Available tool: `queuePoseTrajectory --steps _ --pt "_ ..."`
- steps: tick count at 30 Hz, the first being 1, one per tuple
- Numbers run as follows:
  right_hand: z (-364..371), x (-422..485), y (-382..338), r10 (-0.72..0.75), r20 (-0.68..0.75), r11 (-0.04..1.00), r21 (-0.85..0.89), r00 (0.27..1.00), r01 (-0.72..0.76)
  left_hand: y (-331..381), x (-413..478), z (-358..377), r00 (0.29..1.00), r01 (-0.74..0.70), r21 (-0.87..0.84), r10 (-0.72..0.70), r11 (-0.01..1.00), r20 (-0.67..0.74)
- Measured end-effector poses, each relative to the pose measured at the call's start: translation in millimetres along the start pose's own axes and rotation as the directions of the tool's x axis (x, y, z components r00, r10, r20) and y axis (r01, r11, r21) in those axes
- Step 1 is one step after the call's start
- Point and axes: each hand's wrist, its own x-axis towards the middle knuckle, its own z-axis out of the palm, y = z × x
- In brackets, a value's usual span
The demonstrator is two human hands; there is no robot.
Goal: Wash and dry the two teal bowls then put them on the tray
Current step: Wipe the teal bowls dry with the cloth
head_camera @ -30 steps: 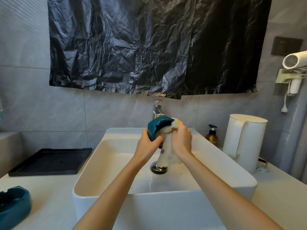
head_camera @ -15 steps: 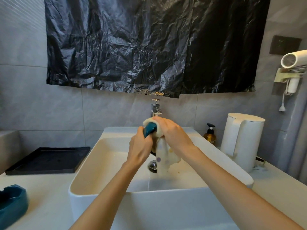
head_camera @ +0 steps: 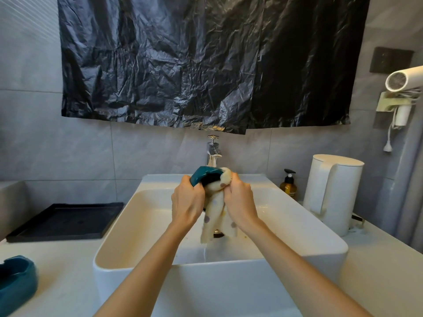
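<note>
Over the white sink [head_camera: 297, 236], my left hand [head_camera: 186, 203] grips a teal bowl [head_camera: 202, 175] by its rim, the bowl tipped on its side. My right hand [head_camera: 239, 202] holds a cream cloth with grey dots [head_camera: 216, 216], bunched into the bowl's opening, its tail hanging down toward the drain. A thin line of water drips from the cloth. The second teal bowl [head_camera: 16, 282] sits on the counter at the lower left, cut by the frame edge. The black tray [head_camera: 66, 221] lies left of the sink with nothing on it.
A chrome faucet [head_camera: 213, 152] stands behind the bowl. Right of the sink are an amber pump bottle [head_camera: 288, 186] and a white kettle [head_camera: 332, 193]. A hair dryer [head_camera: 405, 81] hangs on the right wall. Black plastic sheeting covers the wall above.
The bowl has turned in my left hand, so its teal side shows again. My right hand has slid from the top of the bowl down to its right side with the cloth.
</note>
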Motion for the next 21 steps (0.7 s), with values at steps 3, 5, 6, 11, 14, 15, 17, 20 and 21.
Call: queuePoseTrajectory --steps 3,5,6,11,14,15,17,20,21 --pt "8.6 -3.5 -0.7 0.165 0.092 0.984 0.048 0.982 -0.170 -3.2 1.4 -0.5 1.000 0.013 -0.008 -0.013 1.000 -0.004" --pt "6.1 -2.4 -0.9 0.155 0.074 0.988 0.013 0.985 -0.157 -4.8 0.7 -0.2 0.999 -0.018 0.019 0.018 1.000 0.033" --pt "2.7 -1.6 -1.6 0.114 0.054 0.993 -0.021 0.992 -0.113 -5.0 0.0 0.1 0.998 -0.041 0.030 0.039 0.999 0.045" --pt "-14.5 13.3 -7.1 -0.258 0.194 0.875 -0.368 0.946 0.314 -7.7 0.1 4.2 0.984 -0.153 0.173 0.135 0.973 0.114" --pt "-14.3 26.4 -7.7 -0.445 0.403 0.635 -0.488 0.800 0.599 -9.7 0.9 5.4 0.971 -0.204 0.242 0.166 0.948 0.170" --pt "-13.9 29.2 -7.4 -0.476 0.436 0.594 -0.480 0.764 0.645 -9.6 1.0 5.3 0.969 -0.213 0.258 0.170 0.942 0.181" --pt "-15.8 32.4 -6.2 -0.502 0.437 0.576 -0.475 0.746 0.665 -7.4 1.6 5.1 0.970 -0.211 0.257 0.169 0.943 0.175" --pt "-19.3 31.6 1.7 -0.497 0.333 0.633 -0.492 0.801 0.597 -4.9 6.2 5.7 0.986 -0.101 0.162 0.077 0.982 0.149" --pt "-19.7 31.2 5.3 -0.464 0.282 0.682 -0.491 0.840 0.542 -4.5 8.5 6.2 0.990 -0.065 0.089 0.052 0.994 0.135"
